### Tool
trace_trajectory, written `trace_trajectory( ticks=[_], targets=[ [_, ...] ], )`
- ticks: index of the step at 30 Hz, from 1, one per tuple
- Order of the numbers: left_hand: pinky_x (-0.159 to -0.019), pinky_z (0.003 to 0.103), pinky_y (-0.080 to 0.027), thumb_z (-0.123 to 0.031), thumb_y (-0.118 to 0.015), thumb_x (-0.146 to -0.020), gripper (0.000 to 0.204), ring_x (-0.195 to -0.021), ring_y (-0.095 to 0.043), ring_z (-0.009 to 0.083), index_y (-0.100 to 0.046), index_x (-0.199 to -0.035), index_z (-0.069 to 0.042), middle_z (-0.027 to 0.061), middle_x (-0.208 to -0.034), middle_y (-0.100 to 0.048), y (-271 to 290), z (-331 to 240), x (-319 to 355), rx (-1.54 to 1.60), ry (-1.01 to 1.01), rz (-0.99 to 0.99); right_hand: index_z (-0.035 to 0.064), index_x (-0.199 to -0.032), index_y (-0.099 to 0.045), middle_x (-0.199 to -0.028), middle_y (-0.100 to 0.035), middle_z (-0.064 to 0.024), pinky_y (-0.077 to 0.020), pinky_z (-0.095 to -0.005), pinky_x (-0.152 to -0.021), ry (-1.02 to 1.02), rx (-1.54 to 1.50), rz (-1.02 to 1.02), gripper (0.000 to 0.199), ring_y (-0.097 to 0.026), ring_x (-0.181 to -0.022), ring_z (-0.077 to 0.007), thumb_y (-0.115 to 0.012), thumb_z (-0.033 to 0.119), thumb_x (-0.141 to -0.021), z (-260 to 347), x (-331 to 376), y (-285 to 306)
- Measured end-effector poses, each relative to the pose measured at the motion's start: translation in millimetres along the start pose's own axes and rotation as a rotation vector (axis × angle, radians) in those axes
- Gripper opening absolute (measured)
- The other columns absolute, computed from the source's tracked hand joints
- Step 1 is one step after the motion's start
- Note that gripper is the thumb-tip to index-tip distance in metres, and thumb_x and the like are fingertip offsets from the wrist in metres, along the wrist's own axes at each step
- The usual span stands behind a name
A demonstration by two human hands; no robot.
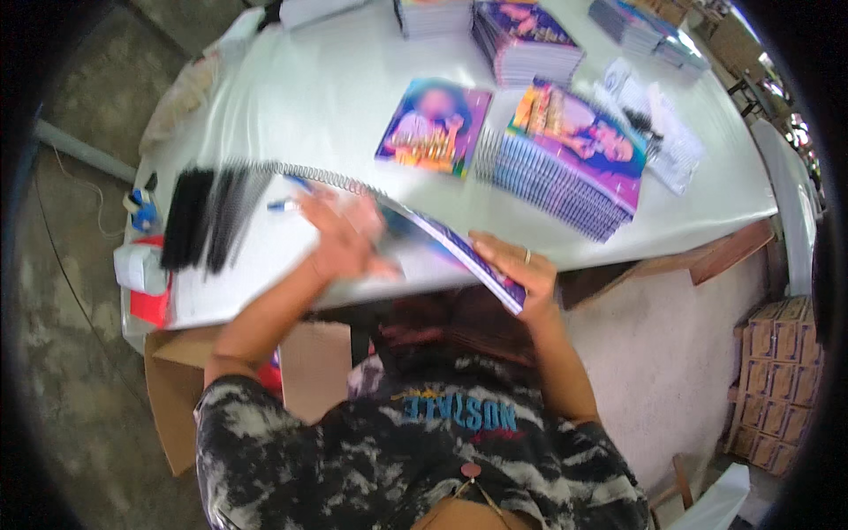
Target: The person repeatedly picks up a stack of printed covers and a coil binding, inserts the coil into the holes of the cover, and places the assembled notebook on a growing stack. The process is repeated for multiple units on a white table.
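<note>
Near the table's front edge, my right hand grips a thin purple-covered notebook, fingers on one side and thumb hidden. The notebook is tilted, with its edge facing up. A black spiral binding coil runs along that edge and stretches left past it. My left hand is at the notebook's left end, just below the coil, smeared by motion; whether its fingers hold anything is unclear. Beside it is a slim blue-and-white thing, perhaps a pen. Farther left lies a bunch of loose black coils.
A coil-bound stack of notebooks stands right of a single purple notebook. More stacks are at the back. A plastic bag lies at right. A red thing sits at the left edge; an open carton is below.
</note>
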State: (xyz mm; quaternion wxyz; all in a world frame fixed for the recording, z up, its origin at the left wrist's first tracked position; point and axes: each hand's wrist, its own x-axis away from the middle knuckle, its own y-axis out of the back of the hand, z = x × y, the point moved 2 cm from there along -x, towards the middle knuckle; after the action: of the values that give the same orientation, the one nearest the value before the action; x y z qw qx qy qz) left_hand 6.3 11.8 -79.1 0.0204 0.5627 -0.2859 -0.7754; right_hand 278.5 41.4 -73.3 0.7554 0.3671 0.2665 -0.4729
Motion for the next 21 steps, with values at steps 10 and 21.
trace_trajectory(
  ticks=[10,21],
  targets=[
    [-0.102,0.061,0.008,-0.077,-0.047,-0.066,0.113,-0.133,0.007,0.0456,-0.018,-0.138,0.005,0.0255,-0.146,-0.001,40.4,22.5,-18.3,-0.129,-0.087,0.079,0.0036,-0.104,-0.065,-0.099,-0.064,-0.0191,-0.0534,-0.0324,-0.07,0.027,0.002,0.045,0.034,-0.066,-0.085,-0.0268,-0.067,0.003,-0.07,11.2,-4.1,-2.6],
    [-0.097,0.063,-0.022,-0.073,-0.051,-0.069,0.103,-0.125,-0.03,0.0419,-0.029,-0.133,0.005,0.024,-0.128,-0.04,16.4,-41.2,11.3,0.198,0.13,0.164,0.0025,-0.103,-0.065,-0.1,-0.064,-0.0219,-0.0528,-0.0305,-0.071,0.078,-0.104,0.142,0.026,-0.067,-0.085,-0.0266,-0.062,0.006,-0.077,17.6,-5.7,-11.9]
  ],
)
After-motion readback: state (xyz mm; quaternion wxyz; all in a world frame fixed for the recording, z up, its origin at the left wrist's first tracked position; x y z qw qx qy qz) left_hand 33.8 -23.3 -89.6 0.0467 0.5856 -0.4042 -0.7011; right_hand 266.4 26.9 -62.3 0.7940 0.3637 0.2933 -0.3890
